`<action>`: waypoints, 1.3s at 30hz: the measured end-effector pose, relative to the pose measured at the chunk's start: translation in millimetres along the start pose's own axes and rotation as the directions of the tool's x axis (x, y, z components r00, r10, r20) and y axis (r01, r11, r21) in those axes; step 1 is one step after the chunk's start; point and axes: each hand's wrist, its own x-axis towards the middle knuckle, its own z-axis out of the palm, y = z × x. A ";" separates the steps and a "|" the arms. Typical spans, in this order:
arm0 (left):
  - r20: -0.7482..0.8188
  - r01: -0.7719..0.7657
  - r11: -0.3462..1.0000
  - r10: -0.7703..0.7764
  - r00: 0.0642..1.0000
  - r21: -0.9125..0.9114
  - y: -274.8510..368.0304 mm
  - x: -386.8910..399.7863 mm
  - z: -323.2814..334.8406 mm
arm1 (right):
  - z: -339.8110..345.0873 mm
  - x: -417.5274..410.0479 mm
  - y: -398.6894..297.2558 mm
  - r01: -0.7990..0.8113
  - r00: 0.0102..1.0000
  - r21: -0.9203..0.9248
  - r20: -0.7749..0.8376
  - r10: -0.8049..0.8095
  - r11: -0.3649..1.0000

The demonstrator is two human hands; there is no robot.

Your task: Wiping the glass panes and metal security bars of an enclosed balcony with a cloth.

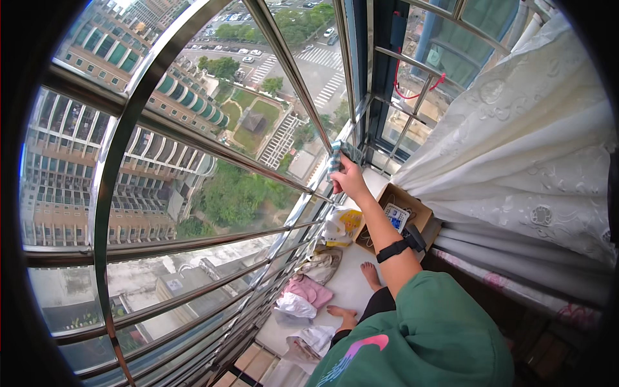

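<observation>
My right hand (349, 181) grips a folded blue-green and white patterned cloth (338, 157). The cloth is pressed around the lower end of an upright stainless steel bar (302, 89), part of the window guard. That arm reaches out from a green sleeve and wears a black strap with a small device (413, 238). My left hand is out of view. Below the forearm stands an open cardboard box (420, 205) holding a white plastic basket (396, 216) and some cord. A yellow and white plastic bag (342, 226) lies beside the box.
Horizontal steel rails (208, 147) run along the window, high above a street. White curtains (508, 130) hang at the right. A red cord (406, 94) is tied to the side bars. Near my bare feet on the white ledge (350, 271) lie pink fabric (312, 292) and several plastic bags.
</observation>
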 end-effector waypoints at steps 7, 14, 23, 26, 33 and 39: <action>-0.040 -0.084 0.996 0.085 0.996 0.028 21.6 -0.7 2.1 | -34.4 59.6 -34.4 -0.282 0.920 -0.301 0.182 0.346 0.911; -0.005 0.139 0.985 -0.140 0.990 -0.102 28.5 -12.2 12.3 | -26.0 65.1 -33.3 -0.336 0.878 -0.258 0.262 0.401 0.906; 0.165 0.465 0.788 -0.437 0.884 -0.404 40.5 -3.3 -8.7 | -2.5 9.5 -25.8 0.081 0.975 -0.965 0.025 -0.219 0.251; 0.171 0.452 0.786 -0.421 0.891 -0.422 36.6 -4.2 -3.2 | -14.5 19.7 -29.7 0.050 0.957 -0.978 -0.011 -0.291 0.203; 0.050 0.204 0.906 -0.200 0.979 -0.372 40.2 -14.5 5.1 | -21.6 49.0 -48.5 -0.125 0.944 -0.990 -0.138 -0.299 0.061; -0.176 -0.276 0.960 0.280 0.944 0.045 43.9 -1.4 2.7 | 13.9 14.5 -38.1 -0.165 0.971 -0.984 -0.174 -0.161 0.068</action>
